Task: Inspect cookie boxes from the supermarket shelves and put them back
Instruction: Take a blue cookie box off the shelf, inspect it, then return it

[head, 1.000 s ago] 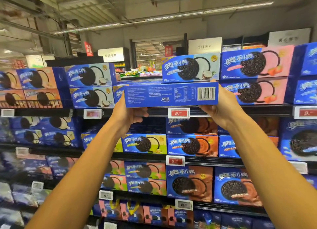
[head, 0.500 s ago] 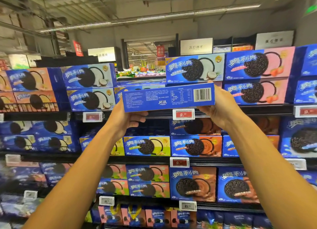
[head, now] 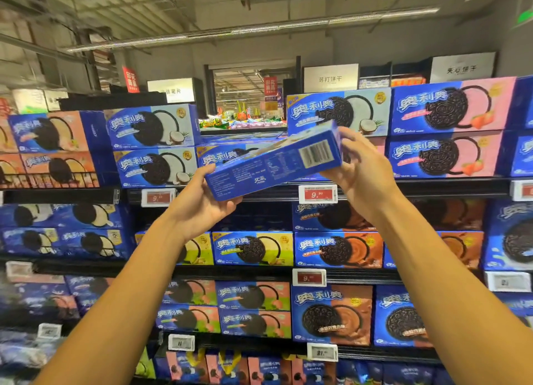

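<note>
your two forearms come up from the bottom edge & meet at one blue cookie box (head: 274, 161), held in the air just in front of the top shelf (head: 432, 187). left hand (head: 202, 206) is under the low left end, fingers curled up round the bottom edge, thumb on the near face. right hand (head: 363, 174) has the high right end, fingers wrapped over the end flap beside the barcode. so both hands grip the box; it's tilted, right end up, barcode/nutrition side toward you.

handling, my read: thin cardboard carton, light, stiff along its length but the broad faces will dent if you squeeze. glossy print, so prob a bit slippery. contents likely brittle, so no dropping it in. hold by the short ends or long edges, as you do now, not by the middle panels.

just behind the box: a gap in the top row w/ flat-lying boxes, between the coconut-print boxes (head: 153, 145) on the left and the coconut box (head: 337, 112) on the right. looks like the slot to return it to. pink strawberry boxes (head: 450, 131) further right. red price tag (head: 317, 194) on the shelf rail below your right hand. lower shelves: more boxes. far back: aisle signs, ceiling lights.
</note>
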Tool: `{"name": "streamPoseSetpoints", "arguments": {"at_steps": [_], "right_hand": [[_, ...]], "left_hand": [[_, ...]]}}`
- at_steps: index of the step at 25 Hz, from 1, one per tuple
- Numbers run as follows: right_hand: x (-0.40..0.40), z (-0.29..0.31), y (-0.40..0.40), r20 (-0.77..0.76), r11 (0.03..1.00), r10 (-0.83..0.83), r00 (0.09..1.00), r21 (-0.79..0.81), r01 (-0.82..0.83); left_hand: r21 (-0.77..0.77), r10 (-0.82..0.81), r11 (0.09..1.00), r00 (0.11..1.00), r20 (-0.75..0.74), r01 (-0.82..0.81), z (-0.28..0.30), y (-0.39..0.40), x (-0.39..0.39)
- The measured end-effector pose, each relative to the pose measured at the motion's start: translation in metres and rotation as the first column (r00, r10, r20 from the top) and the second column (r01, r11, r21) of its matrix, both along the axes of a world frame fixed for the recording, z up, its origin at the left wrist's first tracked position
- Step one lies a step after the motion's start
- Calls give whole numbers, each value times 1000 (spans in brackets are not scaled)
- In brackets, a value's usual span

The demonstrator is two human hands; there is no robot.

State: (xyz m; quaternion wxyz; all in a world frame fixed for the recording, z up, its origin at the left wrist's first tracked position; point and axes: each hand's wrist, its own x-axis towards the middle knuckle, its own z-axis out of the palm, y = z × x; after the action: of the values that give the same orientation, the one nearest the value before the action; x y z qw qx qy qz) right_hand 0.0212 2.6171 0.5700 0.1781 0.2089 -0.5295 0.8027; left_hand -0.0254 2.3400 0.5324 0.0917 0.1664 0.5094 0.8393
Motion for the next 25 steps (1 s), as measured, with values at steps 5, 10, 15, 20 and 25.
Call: {"name": "streamPoseSetpoints", "arguments": {"at_steps": [5, 10, 15, 20, 25], "right_hand": [[13, -2, -31, -238, 991, 63, 969, 133, -31], [23, 3, -57, -330, 931, 137, 934, 366, -7], [19, 4, -65, -345, 912, 159, 925, 410, -5], [17, 4, -62, -355, 894, 198, 914, 447, -20], [18, 1, -62, -379, 881, 211, 901, 474, -7]], "left_hand": [[156, 17, 988, 1000, 14, -19, -25, 2, -20], [202, 29, 979, 999, 29, -34, -35, 5, -27], [198, 66, 978, 998, 4, -65, -32, 3, -25], [266, 10, 964, 1000, -3, -9, -31, -5, -27], [311, -32, 950, 999, -2, 31, -31, -9, -29]]}}
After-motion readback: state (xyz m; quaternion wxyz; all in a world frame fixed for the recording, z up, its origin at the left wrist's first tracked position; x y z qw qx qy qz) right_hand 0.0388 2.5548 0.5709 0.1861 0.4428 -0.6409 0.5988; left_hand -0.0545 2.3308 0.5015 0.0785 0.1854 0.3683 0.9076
